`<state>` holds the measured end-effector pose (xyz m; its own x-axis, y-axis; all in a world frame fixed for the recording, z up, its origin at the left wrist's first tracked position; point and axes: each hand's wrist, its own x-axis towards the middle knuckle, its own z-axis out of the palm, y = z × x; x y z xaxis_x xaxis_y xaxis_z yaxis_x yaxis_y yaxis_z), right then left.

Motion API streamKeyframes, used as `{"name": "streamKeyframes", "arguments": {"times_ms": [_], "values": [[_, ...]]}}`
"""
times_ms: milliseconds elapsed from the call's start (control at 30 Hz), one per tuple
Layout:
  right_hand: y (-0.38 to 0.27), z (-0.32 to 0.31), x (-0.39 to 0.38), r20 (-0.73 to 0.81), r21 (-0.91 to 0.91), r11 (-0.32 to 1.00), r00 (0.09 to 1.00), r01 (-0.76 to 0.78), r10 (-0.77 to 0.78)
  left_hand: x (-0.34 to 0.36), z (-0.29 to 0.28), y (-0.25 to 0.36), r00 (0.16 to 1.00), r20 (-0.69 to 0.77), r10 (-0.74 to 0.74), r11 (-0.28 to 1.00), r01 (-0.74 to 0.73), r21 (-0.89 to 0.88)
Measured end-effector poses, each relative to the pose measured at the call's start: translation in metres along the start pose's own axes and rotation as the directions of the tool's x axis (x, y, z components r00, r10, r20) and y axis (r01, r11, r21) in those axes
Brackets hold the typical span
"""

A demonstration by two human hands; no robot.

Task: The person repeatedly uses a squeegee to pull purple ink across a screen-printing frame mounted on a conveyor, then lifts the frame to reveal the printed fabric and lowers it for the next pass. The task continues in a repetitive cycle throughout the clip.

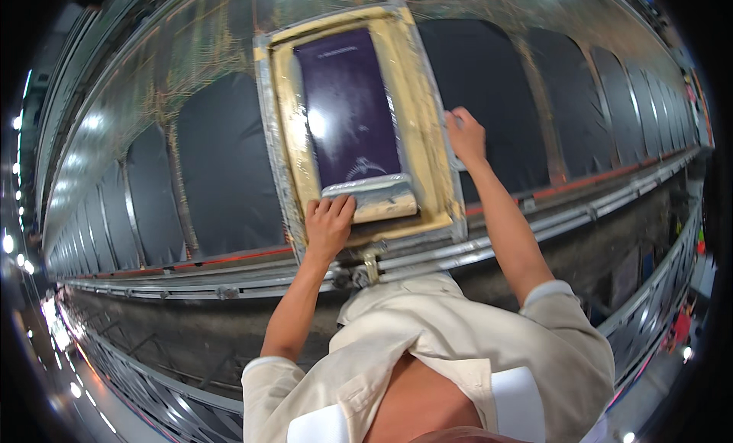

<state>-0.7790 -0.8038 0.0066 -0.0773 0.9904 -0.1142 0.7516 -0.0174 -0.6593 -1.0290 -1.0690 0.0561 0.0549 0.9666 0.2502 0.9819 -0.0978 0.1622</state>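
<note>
White glare sits on the dark purple panel (350, 107) at upper centre; bright lamps (8, 244) shine at far left; fisheye distortion curves edges toward black corners.

The purple printing screen (351, 111) is gleaming smooth and glossy; its frame (421, 57) is showing scuffed grey metal around a rough, yellowish border. The squeegee (385, 207) is showing pale, wood-like material. Black sheets (485, 84) are looking matt, the rail (489, 248) is shining metallically, and the shirt (427, 309) is appearing as matt cloth.

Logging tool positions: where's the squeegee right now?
Near the middle of the head view: the squeegee sits across the lower end of the purple panel, inside the yellow-edged frame, with the left hand on its left end.
</note>
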Motion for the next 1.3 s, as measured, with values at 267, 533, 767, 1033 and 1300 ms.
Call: {"name": "streamKeyframes", "arguments": {"times_ms": [267,533,767,1033,1300], "values": [[-0.114,0.010,0.125,0.124,0.109,0.791,0.781,0.602,-0.612,0.217,0.058,-0.175,0.984,-0.152,0.092,0.992,-0.077,0.100],[-0.217,0.060,0.253,0.558,-0.200,0.549,0.555,0.811,-0.617,0.371,0.040,-0.236,0.967,0.234,-0.098,0.990,0.120,-0.080],[-0.212,0.098,0.269,0.562,-0.186,0.598,0.584,0.780,-0.586,0.365,0.052,-0.246,0.950,0.260,-0.172,0.985,0.173,0.018],[-0.163,0.070,0.138,0.562,-0.141,0.634,0.589,0.761,-0.581,0.248,0.033,-0.169,0.958,0.244,-0.154,0.982,0.176,-0.070],[-0.082,0.009,-0.091,0.525,-0.089,0.605,0.553,0.792,-0.647,0.041,-0.003,-0.029,0.964,0.240,-0.115,0.982,0.147,-0.117]]}}
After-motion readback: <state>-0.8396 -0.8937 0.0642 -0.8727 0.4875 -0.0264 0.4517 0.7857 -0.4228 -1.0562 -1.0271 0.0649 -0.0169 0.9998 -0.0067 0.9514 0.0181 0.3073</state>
